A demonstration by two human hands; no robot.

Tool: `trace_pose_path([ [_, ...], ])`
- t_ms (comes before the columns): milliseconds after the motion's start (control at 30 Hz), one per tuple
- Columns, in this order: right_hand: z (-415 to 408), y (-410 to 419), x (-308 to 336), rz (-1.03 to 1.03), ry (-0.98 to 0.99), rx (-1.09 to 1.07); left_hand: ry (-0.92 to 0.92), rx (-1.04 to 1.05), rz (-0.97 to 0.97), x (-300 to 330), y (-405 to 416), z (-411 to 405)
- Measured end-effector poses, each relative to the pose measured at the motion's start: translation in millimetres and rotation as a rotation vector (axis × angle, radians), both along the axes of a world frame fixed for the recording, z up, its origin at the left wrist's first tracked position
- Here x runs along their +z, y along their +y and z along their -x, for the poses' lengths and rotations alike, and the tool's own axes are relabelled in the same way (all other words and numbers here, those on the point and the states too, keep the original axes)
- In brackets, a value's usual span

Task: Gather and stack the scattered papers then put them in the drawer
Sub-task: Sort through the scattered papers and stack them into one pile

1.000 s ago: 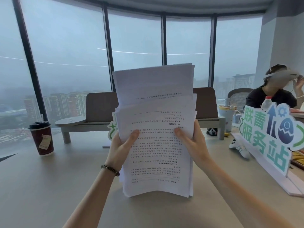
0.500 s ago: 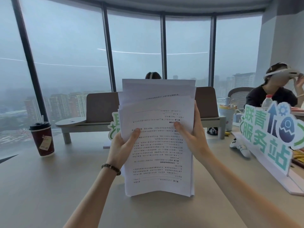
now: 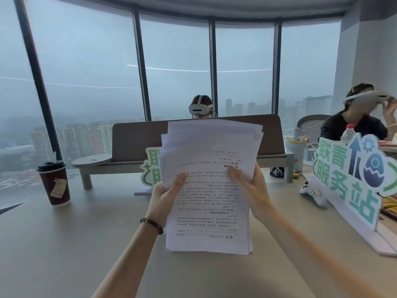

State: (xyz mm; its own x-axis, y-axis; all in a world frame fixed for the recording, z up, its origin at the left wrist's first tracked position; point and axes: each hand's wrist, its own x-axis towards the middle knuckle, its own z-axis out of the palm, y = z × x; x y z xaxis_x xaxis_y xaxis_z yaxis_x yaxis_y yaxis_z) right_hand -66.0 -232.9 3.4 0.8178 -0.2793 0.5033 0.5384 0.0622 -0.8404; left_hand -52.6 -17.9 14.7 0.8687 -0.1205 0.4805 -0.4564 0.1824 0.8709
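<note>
Paper stack [image 3: 209, 190] stands upright w/ long axis vertical, bottom edge on table [image 3: 64, 244], tops fanned unevenly, printed side facing camera, left hand [image 3: 164, 196] & right hand [image 3: 252, 190] gripping its side edges

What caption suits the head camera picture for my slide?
Both hands, left hand and right hand, hold an uneven stack of papers upright on the table.

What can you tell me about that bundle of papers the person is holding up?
The stack of papers is a thick bundle of white printed sheets, held upright with its bottom edge on or just above the pale table. The text appears upside down. The lower edges look nearly even, but the upper sheets fan out unevenly. The left hand and right hand grip its sides, thumbs on the front page.
</note>
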Motion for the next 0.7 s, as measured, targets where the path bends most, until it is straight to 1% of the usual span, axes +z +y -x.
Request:
trace_pose_path([
  [100, 4.9, 7.7, 5.6, 0.055, -0.017, -0.118, -0.014, 0.097, 0.026, 3.5, -4.2, -0.4],
  [200, 13.9, 19.9, 14.9, 0.162, -0.061, -0.262, -0.016, 0.183, 0.068, 3.7, -9.2, -1.9],
  [300, 22.0, 30.0, 20.9, 0.232, -0.087, -0.331, -0.003, 0.217, 0.125, 4.1, -13.6, -1.1],
  [433, 25.8, 33.2, 21.5, 0.225, -0.083, -0.345, 0.053, 0.145, 0.126, 14.0, -13.8, 2.3],
  [567, 25.1, 26.1, 21.4, 0.244, -0.043, -0.300, 0.168, 0.024, 0.048, 16.0, 0.1, -3.4],
  [700, 19.7, 18.4, 29.4, 0.304, -0.038, -0.322, 0.148, 0.010, 0.036, 7.4, 10.0, -9.6],
])
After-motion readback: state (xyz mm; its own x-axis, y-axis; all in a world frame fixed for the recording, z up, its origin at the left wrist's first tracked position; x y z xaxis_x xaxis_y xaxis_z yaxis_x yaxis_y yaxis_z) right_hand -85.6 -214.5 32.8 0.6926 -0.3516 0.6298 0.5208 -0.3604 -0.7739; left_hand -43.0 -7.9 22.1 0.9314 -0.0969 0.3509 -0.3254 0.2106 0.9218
